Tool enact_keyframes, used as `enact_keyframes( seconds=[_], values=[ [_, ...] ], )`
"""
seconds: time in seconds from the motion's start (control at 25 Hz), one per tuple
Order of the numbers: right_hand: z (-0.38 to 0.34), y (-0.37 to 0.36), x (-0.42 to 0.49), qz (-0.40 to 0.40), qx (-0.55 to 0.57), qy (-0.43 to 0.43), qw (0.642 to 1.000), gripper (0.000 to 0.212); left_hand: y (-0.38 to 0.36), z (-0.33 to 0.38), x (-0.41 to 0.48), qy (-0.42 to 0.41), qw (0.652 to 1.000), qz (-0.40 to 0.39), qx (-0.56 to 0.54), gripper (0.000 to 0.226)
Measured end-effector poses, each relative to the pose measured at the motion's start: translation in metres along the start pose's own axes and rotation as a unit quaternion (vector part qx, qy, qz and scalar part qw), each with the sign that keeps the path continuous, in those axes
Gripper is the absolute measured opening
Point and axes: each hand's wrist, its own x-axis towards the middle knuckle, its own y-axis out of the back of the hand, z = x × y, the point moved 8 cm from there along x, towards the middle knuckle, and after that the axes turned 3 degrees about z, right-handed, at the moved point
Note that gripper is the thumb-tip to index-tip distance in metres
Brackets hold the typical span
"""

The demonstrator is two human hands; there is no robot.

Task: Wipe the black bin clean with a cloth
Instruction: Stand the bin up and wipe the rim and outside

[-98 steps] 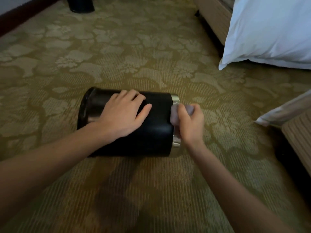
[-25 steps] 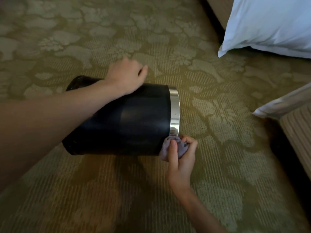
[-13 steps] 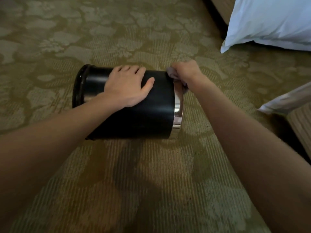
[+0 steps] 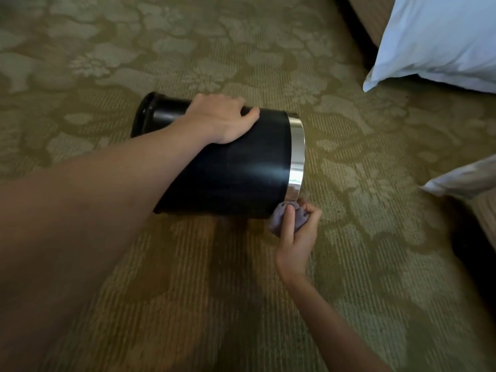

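Two hands share the work on the black bin (image 4: 230,170), which lies on its side on the patterned carpet (image 4: 362,264), base toward the left and open end toward the right. Half a second ago the right hand (image 4: 296,232) was at the far, upper edge of the silver rim band (image 4: 296,157) with the cloth (image 4: 284,217); now it sits at the near, lower edge of that band, where the bin meets the floor, much as it did a second ago. Its fingers are curled shut around the bunched purple-grey cloth, thumb laid along the wad, pressing it against the underside of the band. The left hand (image 4: 222,118) has shifted as well: from lying flat on top of the body it now hooks over the far side, fingers close together and curled over the curve, thumb resting on the black wall. The bin also looks angled differently, its open end swung a little nearer the person. Taken together, this reads as repeated passes around the metal band, with the left hand steadying or rolling the bin so that fresh sections come within reach. Judging from that, the band is getting thorough attention, while the broad black wall and the inside appear still to need wiping. White pillows (image 4: 440,36) lie well apart at the upper right.
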Motion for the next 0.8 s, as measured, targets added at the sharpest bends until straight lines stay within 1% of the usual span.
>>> enact_keyframes(
  seconds=[0.08,0.12,0.28,0.36,0.44,0.56,0.64,0.72,0.8],
  values=[
    [-0.002,0.004,0.002,0.001,-0.009,0.002,1.000,0.020,0.000,0.001,-0.004,0.003,1.000,-0.004,-0.009,0.072],
    [-0.007,0.007,0.004,0.000,-0.009,0.011,1.000,0.019,0.000,0.002,-0.009,0.001,1.000,-0.002,-0.011,0.072],
    [-0.046,0.013,0.006,0.009,-0.024,0.075,0.997,0.010,0.003,0.012,-0.046,-0.018,0.999,0.036,-0.009,0.073],
    [-0.056,0.019,-0.008,0.008,-0.014,0.065,0.998,0.009,0.004,0.021,-0.073,-0.031,0.997,0.074,0.000,0.069],
    [-0.060,0.025,-0.023,-0.013,-0.007,0.059,0.998,0.010,0.005,0.025,-0.094,-0.032,0.995,0.098,0.011,0.066],
    [-0.073,0.029,-0.034,-0.025,-0.003,0.039,0.999,0.010,0.005,0.032,-0.114,-0.049,0.994,0.100,0.013,0.064],
    [-0.084,0.028,-0.043,-0.032,-0.004,0.023,0.999,0.011,0.006,0.038,-0.124,-0.060,0.994,0.094,-0.008,0.064],
    [-0.092,0.033,-0.054,-0.039,-0.010,0.016,0.999,0.010,0.005,0.046,-0.132,-0.076,0.994,0.078,-0.016,0.066],
    [-0.094,0.048,-0.046,-0.043,-0.013,-0.017,0.999,0.012,0.004,0.052,-0.139,-0.086,0.995,0.048,-0.017,0.069]
  ],
)
